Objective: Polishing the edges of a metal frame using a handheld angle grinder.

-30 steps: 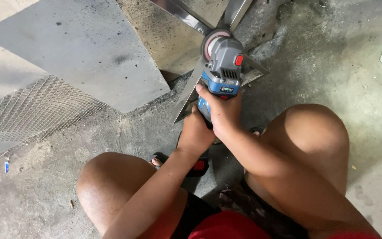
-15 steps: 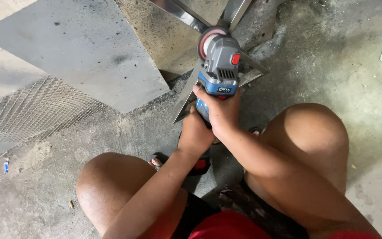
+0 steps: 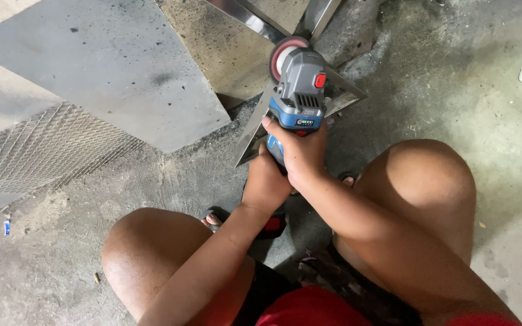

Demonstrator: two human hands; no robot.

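Observation:
A grey and blue angle grinder (image 3: 298,90) with a red switch points away from me, its disc (image 3: 284,49) against a shiny metal angle frame (image 3: 255,130) on the concrete floor. My right hand (image 3: 300,151) grips the grinder's blue handle from the top. Just below and to the left, my left hand (image 3: 265,181) wraps around the handle's lower end. I am squatting, with both bare knees on either side of my arms.
A large grey metal sheet (image 3: 104,60) lies at the upper left, with a panel of expanded metal mesh (image 3: 37,157) beside it. More shiny metal bars (image 3: 243,15) cross at the top. A sandalled foot (image 3: 212,220) shows between my knees.
The grinder has slid slightly left and forward along the metal frame, with both hands still on its handle.

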